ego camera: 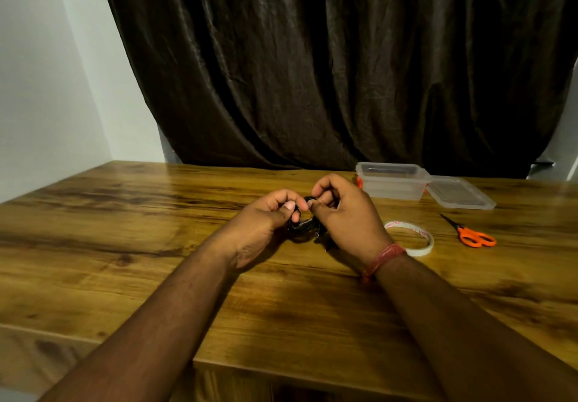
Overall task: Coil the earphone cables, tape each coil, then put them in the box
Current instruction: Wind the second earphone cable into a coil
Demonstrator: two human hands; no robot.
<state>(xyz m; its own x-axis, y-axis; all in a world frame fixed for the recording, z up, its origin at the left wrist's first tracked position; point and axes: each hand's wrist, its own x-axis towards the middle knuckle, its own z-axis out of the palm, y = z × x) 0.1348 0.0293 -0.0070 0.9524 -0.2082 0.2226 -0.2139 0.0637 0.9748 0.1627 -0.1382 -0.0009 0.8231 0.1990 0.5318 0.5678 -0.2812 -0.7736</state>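
Over a wooden table (156, 229) backed by a dark curtain (312, 73), the left hand (266, 223) and right hand (344, 214) both pinch the black earphone cable (301, 226). The open box (391, 182), tape roll (419, 239) and scissors (472, 235) lie to the right.

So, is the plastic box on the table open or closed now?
Open. The clear plastic box has no cover on top, and its lid lies flat on the wooden table at its right side.
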